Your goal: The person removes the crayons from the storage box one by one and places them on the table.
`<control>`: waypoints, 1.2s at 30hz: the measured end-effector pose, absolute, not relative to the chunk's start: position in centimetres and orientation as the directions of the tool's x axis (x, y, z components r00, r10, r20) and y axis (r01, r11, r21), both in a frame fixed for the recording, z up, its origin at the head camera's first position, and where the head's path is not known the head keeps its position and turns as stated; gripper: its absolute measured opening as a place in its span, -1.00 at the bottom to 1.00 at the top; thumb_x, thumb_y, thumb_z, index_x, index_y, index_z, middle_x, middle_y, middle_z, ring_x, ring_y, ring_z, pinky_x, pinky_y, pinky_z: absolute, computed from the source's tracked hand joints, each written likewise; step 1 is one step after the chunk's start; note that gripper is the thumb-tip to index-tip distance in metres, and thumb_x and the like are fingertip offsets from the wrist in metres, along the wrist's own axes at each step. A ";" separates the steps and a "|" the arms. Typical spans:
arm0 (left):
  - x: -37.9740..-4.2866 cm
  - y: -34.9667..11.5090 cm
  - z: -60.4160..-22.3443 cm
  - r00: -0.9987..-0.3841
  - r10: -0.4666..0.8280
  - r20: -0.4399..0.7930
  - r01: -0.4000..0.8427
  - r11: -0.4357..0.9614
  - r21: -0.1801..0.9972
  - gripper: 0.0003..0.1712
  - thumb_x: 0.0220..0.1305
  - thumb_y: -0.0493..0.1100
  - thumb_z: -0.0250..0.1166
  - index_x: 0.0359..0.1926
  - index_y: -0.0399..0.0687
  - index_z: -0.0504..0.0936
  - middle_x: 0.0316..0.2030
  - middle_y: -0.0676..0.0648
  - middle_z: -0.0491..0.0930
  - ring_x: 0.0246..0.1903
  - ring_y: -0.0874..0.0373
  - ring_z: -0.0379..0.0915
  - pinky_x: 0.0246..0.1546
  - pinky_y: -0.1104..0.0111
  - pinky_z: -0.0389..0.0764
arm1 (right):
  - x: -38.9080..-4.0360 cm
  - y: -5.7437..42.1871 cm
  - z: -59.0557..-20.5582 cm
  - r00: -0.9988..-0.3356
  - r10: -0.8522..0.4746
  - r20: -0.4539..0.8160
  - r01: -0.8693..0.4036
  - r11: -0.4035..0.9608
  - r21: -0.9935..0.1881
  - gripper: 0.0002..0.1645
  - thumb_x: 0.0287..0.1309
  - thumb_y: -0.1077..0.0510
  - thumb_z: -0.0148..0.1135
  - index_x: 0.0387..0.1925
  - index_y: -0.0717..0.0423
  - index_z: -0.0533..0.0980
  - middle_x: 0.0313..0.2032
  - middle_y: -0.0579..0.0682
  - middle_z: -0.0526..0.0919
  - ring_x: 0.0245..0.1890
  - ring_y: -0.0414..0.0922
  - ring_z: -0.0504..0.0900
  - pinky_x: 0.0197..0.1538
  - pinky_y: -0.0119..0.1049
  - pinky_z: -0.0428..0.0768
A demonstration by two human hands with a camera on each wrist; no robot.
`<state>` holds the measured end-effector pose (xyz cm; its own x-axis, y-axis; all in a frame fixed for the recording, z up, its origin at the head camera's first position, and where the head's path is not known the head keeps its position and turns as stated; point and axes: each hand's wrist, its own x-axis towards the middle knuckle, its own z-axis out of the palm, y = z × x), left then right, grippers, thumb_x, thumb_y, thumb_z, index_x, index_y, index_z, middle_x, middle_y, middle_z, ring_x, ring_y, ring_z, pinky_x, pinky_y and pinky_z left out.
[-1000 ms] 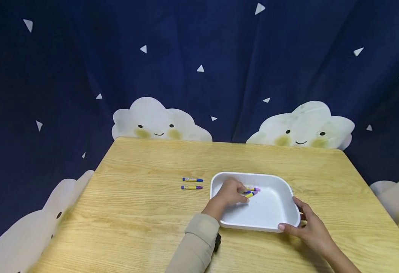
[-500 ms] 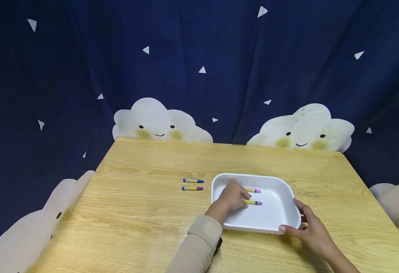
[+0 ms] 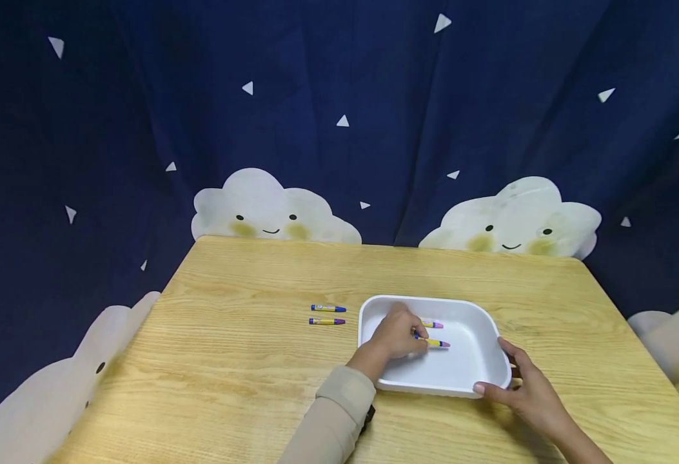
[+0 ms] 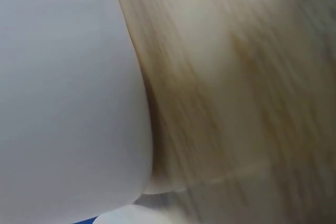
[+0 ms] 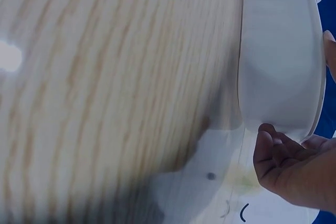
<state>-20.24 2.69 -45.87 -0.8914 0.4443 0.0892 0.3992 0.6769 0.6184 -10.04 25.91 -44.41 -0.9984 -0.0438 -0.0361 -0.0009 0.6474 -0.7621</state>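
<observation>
A white tray (image 3: pixel 461 367) stands on the wooden table. My left hand (image 3: pixel 398 334) reaches into its left half, thumb and forefinger pinching a yellow-wrapped crayon (image 3: pixel 436 343) with a mauve tip. Just behind it in the tray lies a pink-tipped crayon (image 3: pixel 434 325), partly covered by the fingers. At the tray's right front corner, my right hand (image 3: pixel 527 386) grips the wall, thumb at the rim and fingers along the outside. In the right wrist view, the fingers of the right hand (image 5: pixel 289 166) curl against the tray's outer wall (image 5: pixel 278 66). The left wrist view shows the tray's outer side (image 4: pixel 68 103) but no hand.
Left of the tray, a blue crayon (image 3: pixel 328 309) and a purple crayon (image 3: pixel 327 321) lie side by side on the table (image 3: pixel 229 361). A dark blue curtain (image 3: pixel 316 96) with clouds and white triangles hangs behind the table's far edge.
The mauve-tipped crayon has turned from slanting away to pointing right, and has come slightly nearer the tray's front. My left fingers have shifted with it; the right hand stays at the corner.
</observation>
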 end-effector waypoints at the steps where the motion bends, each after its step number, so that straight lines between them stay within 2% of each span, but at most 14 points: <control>1: -20.3 2.7 -45.8 -0.883 0.456 0.107 0.418 0.663 0.621 -0.90 -0.19 -0.14 0.49 -0.54 0.10 0.72 -0.49 0.19 0.33 -0.43 0.35 0.20 -0.38 0.58 0.29 | -10.0 25.9 -44.4 -0.998 -0.044 -0.036 -0.001 0.649 -0.761 0.20 -0.16 0.02 0.50 0.34 0.39 -0.02 0.12 0.34 0.30 -0.10 0.15 0.46 -0.33 -0.37 0.52; 8: -20.1 2.7 -45.7 -0.860 0.488 0.145 0.452 0.600 0.660 -0.88 -0.16 -0.17 0.47 -0.49 0.03 0.72 -0.51 0.15 0.41 -0.49 0.38 0.20 -0.47 0.61 0.27 | -10.0 26.1 -44.5 -0.998 -0.042 -0.037 0.000 0.658 -0.753 0.23 -0.19 -0.02 0.51 0.34 0.39 -0.02 0.12 0.34 0.29 -0.11 0.15 0.47 -0.34 -0.37 0.53; 12: -19.4 2.2 -45.0 -0.848 0.488 0.207 0.473 0.522 0.710 -0.87 -0.11 -0.16 0.44 -0.43 0.02 0.71 -0.44 0.15 0.44 -0.46 0.37 0.27 -0.43 0.60 0.31 | -9.9 26.1 -44.6 -0.998 -0.041 -0.037 0.000 0.659 -0.752 0.24 -0.18 -0.03 0.51 0.34 0.40 -0.03 0.12 0.35 0.29 -0.10 0.15 0.47 -0.34 -0.37 0.53; 17: -18.3 0.9 -43.9 -0.840 0.476 0.259 0.491 0.464 0.737 -0.88 -0.12 -0.18 0.42 -0.43 0.03 0.70 -0.41 0.18 0.43 -0.35 0.25 0.39 -0.34 0.57 0.34 | -10.1 26.2 -44.4 -0.999 -0.041 -0.031 -0.004 0.667 -0.745 0.25 -0.19 -0.04 0.51 0.34 0.39 -0.03 0.12 0.34 0.29 -0.10 0.16 0.46 -0.35 -0.37 0.53; 25: -17.2 -1.6 -43.4 -0.861 0.441 0.255 0.460 0.459 0.760 -0.87 -0.11 -0.23 0.40 -0.43 0.02 0.67 -0.39 0.17 0.41 -0.29 0.18 0.40 -0.28 0.52 0.38 | -10.0 26.1 -44.4 -0.999 -0.050 -0.022 -0.017 0.668 -0.744 0.24 -0.20 -0.04 0.52 0.33 0.40 -0.02 0.12 0.35 0.29 -0.09 0.18 0.46 -0.34 -0.37 0.53; 36: -15.9 -5.4 -42.6 -0.887 0.373 0.274 0.418 0.392 0.819 -0.89 -0.06 -0.27 0.38 -0.43 -0.02 0.64 -0.36 0.12 0.45 -0.32 0.19 0.38 -0.35 0.38 0.45 | -9.9 26.0 -44.3 -0.998 -0.057 -0.030 -0.016 0.678 -0.734 0.25 -0.19 -0.07 0.50 0.34 0.39 -0.02 0.14 0.33 0.27 -0.09 0.16 0.47 -0.35 -0.38 0.52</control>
<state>-15.91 -5.38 -42.57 -0.8867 0.3727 0.2738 0.4179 0.3923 0.8194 -9.93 26.00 -44.31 -0.9979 -0.0566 -0.0302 -0.0162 0.6784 -0.7345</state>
